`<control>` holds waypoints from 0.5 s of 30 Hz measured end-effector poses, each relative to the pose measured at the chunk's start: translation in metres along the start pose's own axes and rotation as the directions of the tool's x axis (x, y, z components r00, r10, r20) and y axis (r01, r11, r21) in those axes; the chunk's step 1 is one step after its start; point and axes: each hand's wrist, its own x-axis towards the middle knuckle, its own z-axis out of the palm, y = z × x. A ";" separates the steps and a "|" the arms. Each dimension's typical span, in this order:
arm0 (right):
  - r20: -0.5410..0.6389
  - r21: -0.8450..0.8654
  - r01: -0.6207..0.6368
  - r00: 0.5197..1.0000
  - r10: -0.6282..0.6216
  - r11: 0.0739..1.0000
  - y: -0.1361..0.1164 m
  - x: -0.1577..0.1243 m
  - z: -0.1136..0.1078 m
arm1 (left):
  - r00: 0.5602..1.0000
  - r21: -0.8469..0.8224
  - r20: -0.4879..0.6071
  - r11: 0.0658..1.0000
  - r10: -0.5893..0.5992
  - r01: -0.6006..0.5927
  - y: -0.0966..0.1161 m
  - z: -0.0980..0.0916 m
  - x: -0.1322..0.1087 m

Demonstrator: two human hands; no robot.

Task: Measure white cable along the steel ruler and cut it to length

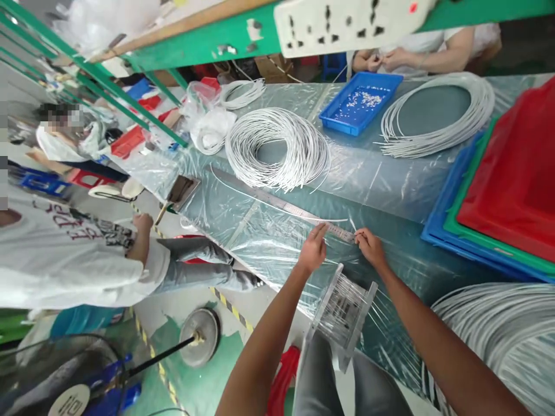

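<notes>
A long steel ruler (pixel 281 204) lies slantwise on the plastic-covered table, with a single white wire (pixel 260 199) stretched along it. My left hand (pixel 313 248) has its fingertips together on the ruler's near edge, close to the right end. At that end, my right hand (pixel 370 245) pinches a short white piece of wire (pixel 352 224) that pokes up past the fingertips. Just beyond the ruler sits a thick coil of white wires (pixel 280 147). A clear spool-like frame wound with film (pixel 342 309) stands in front of me, between my forearms.
Beyond are a blue tray (pixel 359 104) of small white parts and a looser wire coil (pixel 437 115). Stacked red, green and blue bins (pixel 511 190) crowd the right, above another large coil (pixel 503 335). A power strip (pixel 351 23) hangs overhead. One person stands left; another sits opposite.
</notes>
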 end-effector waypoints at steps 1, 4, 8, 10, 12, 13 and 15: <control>0.017 0.003 -0.024 1.000 0.024 1.000 -0.007 -0.002 -0.001 | 0.992 -0.072 -0.052 0.991 -0.115 0.111 0.009 -0.014 -0.013; 0.021 -0.017 -0.098 0.995 0.098 0.995 -0.028 -0.027 -0.010 | 0.937 -0.344 0.081 0.872 -0.341 0.347 0.031 -0.045 -0.069; -0.079 -0.081 -0.207 0.977 0.200 0.975 -0.053 -0.109 -0.029 | 0.880 -0.562 0.295 0.677 -0.372 0.474 0.048 -0.051 -0.138; -0.174 -0.082 -0.286 0.947 0.269 0.955 -0.063 -0.157 -0.029 | 0.878 -0.626 0.296 0.618 -0.376 0.476 0.049 -0.045 -0.152; -0.285 -0.006 -0.395 0.881 0.377 0.919 -0.069 -0.198 -0.018 | 0.888 -0.672 0.295 0.584 -0.353 0.455 0.044 -0.039 -0.153; -0.325 0.059 -0.451 0.835 0.445 0.891 -0.071 -0.214 -0.009 | 0.896 -0.685 0.306 0.579 -0.322 0.442 0.041 -0.037 -0.151; -0.359 0.167 -0.547 0.741 0.567 0.821 -0.071 -0.236 0.010 | 0.911 -0.695 0.352 0.593 -0.214 0.408 0.035 -0.033 -0.145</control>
